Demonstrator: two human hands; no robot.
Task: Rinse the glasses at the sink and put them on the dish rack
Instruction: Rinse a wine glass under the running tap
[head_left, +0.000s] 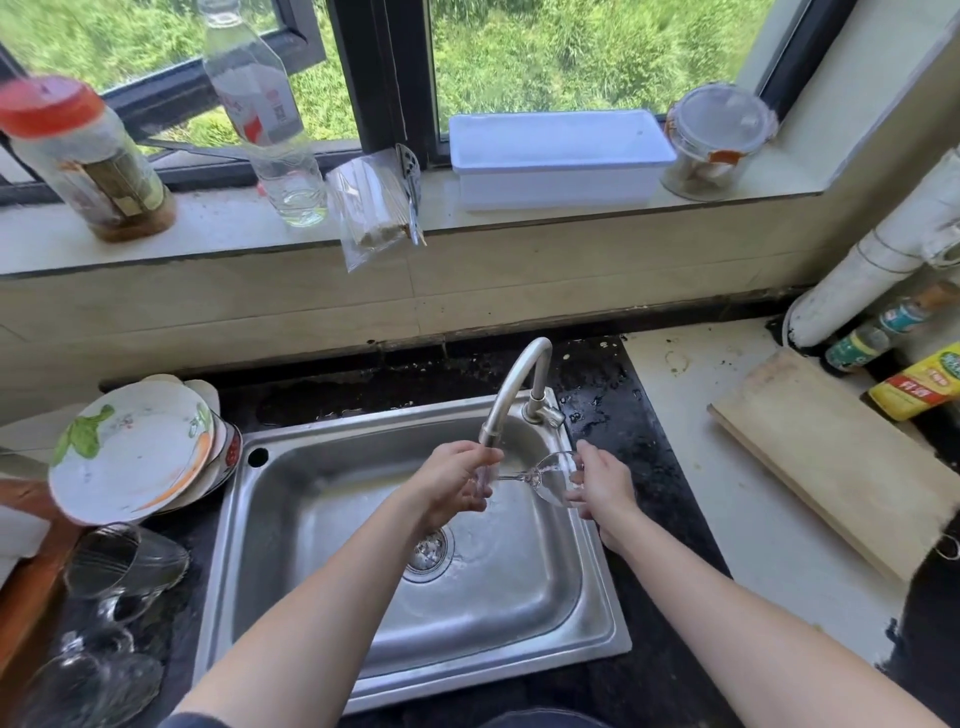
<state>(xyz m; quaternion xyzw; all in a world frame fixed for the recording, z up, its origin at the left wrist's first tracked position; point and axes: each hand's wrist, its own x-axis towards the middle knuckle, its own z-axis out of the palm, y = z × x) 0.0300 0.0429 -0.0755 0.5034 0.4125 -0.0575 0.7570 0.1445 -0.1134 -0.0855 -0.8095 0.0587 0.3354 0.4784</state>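
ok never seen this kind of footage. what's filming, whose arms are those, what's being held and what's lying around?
There is no robot here: one wide-angle camera worn on a person's head looks down at their two bare hands. Both hold a clear stemmed wine glass on its side under the curved steel faucet, above the stainless steel sink. The left hand is at the stem end, the right hand at the bowl. Left of the sink are stacked white patterned plates and more clear glasses. A pale wooden cutting board lies on the right.
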